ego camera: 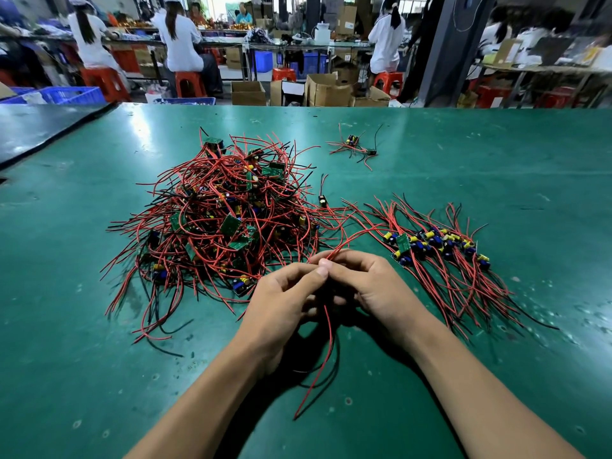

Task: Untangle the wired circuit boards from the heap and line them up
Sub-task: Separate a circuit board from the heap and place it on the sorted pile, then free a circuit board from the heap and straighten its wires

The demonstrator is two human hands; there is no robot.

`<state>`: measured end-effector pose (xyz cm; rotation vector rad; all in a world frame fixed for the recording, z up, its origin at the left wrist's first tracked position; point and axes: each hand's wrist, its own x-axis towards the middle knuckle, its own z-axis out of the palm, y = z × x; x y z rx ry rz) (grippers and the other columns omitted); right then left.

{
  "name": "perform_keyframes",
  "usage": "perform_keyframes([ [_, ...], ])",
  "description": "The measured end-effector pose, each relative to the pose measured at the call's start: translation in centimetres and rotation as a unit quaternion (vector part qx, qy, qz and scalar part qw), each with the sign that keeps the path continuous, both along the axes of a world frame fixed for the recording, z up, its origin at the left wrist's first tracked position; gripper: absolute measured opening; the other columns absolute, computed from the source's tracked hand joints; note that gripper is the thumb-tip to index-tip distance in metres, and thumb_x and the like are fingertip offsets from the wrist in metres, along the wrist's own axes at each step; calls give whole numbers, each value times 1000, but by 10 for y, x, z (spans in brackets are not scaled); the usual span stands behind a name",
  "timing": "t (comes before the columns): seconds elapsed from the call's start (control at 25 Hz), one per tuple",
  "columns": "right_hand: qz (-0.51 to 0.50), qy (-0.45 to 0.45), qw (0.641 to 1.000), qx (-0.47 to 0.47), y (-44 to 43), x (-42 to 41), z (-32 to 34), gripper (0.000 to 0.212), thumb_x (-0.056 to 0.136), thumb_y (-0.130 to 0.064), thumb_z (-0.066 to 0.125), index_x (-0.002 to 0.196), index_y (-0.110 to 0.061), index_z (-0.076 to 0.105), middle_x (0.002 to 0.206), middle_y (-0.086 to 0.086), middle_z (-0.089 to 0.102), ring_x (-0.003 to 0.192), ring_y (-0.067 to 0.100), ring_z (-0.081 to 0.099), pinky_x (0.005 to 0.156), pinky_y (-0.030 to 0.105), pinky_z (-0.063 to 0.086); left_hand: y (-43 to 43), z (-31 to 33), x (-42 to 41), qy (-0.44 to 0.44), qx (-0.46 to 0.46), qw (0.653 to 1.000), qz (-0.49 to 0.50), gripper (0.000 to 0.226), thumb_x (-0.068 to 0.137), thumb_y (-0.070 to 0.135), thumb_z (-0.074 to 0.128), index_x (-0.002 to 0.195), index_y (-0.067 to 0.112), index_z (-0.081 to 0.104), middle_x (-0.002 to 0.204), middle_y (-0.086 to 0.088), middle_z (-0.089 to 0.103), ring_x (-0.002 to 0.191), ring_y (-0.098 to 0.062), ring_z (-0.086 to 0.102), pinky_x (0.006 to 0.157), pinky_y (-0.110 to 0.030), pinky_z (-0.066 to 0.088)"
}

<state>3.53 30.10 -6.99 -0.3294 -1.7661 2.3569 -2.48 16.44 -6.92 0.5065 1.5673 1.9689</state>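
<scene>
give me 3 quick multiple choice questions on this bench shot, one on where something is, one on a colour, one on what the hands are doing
1. Where does the lined-up row of boards lie relative to the heap?
A to its left
B to its right
C on top of it

2. What colour is the table surface?
A green
B white
C yellow

3. What are the left hand and right hand doing?
A lying flat and empty
B both holding red wires
C only the left holds anything

Answers:
1 B, the row of boards sits to the right of the heap.
2 A, the bare table shows green all round the heap.
3 B, the fingers of both hands curl round red wires that run out above and below them.
</scene>
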Motion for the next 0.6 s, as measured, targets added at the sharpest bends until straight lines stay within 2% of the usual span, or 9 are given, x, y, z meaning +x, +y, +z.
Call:
perform_keyframes([
  [0.08, 7, -2, 1000, 11, -1, -1, 0, 22, 90, -24, 68, 104, -9, 76, 94, 14, 71, 76, 24, 69, 67, 34, 62, 0, 0, -1, 15, -4, 1000, 21, 16, 92, 5, 61, 86, 6, 76, 80, -17, 73, 71, -25, 71, 65, -31, 59],
  [0.24, 19, 0, 998, 58, -1, 1, 1, 20, 99, -18, 60, 106, -9, 76, 96, 4, 75, 71, 13, 69, 60, 22, 55, -1, -2, 1, 94, -57, 993, 51, 19, 92, 7, 61, 80, 7, 76, 69, -13, 72, 56, -17, 66, 54, -22, 52],
  [0.36, -39, -6, 989, 140, 2, 0, -4, 18, 95, -22, 66, 99, -9, 78, 72, -9, 71, 60, 2, 62, 59, 16, 48, 0, -2, 1, 137, -89, 985, 55, 21, 90, 9, 63, 73, 7, 74, 59, -7, 66, 50, -14, 55, 50, -23, 46],
  [0.48, -115, -15, 979, 168, 6, -5, -9, 16, 92, -24, 70, 94, -11, 79, 49, -20, 56, 44, -4, 52, 48, 7, 36, 1, 0, 0, 133, -98, 985, 44, 21, 88, 8, 64, 69, 7, 73, 57, -6, 63, 49, -16, 53, 48, -23, 43],
  [0.52, -134, -19, 977, 166, 8, -6, -10, 15, 92, -24, 70, 93, -12, 79, 44, -18, 51, 39, -1, 48, 44, 8, 32, 0, 0, -1, 137, -105, 984, 38, 20, 87, 9, 65, 69, 8, 73, 57, -5, 63, 48, -16, 53, 49, -23, 43],
  [0.6, -171, -26, 976, 129, 13, -8, -11, 14, 91, -25, 71, 91, -12, 79, 40, -11, 35, 33, 3, 28, 39, 18, 23, -1, 0, -2, 146, -114, 982, 21, 19, 86, 9, 65, 70, 8, 73, 56, -5, 61, 46, -15, 52, 48, -20, 42],
])
